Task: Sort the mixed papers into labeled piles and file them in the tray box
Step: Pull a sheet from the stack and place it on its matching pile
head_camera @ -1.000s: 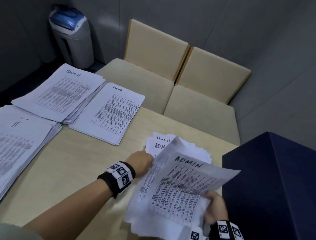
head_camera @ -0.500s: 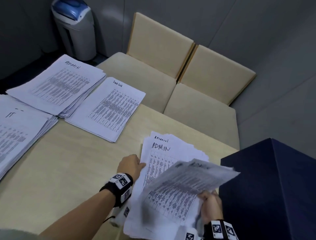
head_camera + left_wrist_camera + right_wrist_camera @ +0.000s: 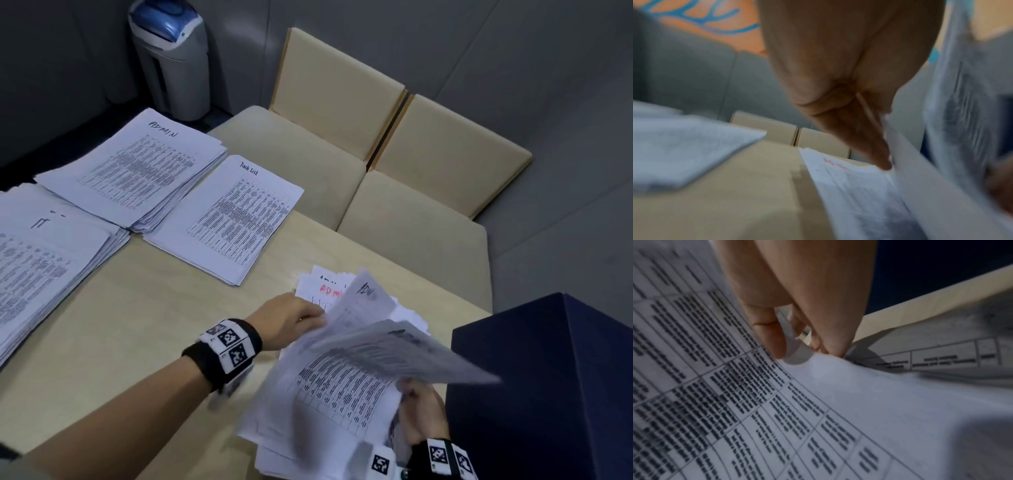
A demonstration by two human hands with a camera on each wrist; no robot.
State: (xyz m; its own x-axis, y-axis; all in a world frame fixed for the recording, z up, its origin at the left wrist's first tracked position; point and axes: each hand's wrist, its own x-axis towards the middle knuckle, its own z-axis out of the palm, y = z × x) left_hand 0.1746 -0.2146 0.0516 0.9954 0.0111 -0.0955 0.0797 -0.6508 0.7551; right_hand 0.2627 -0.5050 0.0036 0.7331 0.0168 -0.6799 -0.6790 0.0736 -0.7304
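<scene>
We were working through the mixed stack (image 3: 308,421) at the near right of the bench (image 3: 144,335), leafing for the next sheet to sort. Our right hand (image 3: 423,413) pinched the near edge of several lifted sheets (image 3: 394,353) between thumb and fingers (image 3: 768,335), holding them fanned up off the stack. Our left hand (image 3: 291,317) had its fingers slipped under a raised sheet marked with what looked like ADMIN (image 3: 368,298); the wrist view was too blurred for us to tell whether they gripped it or only propped it, so we left that open. Beneath it lay a sheet headed ADMIN in red (image 3: 330,291).

To do this step well, we judged we should separate just one sheet, read its heading fully before moving it, and keep the right hand's pinch firm so the fanned sheets did not slide off the near edge of the bench.

The sorted piles lay well apart at the far left: the ADMIN pile (image 3: 137,171), the Task List pile (image 3: 233,216) just to its right, and the IT pile (image 3: 44,260) nearer on the left. An ADMIN sheet would have to cross the bare bench to reach its pile.

The dark blue box (image 3: 548,387) stood at the near right, just beside the mixed stack. Its inside was hidden from us, so we could not say what it held.
</scene>
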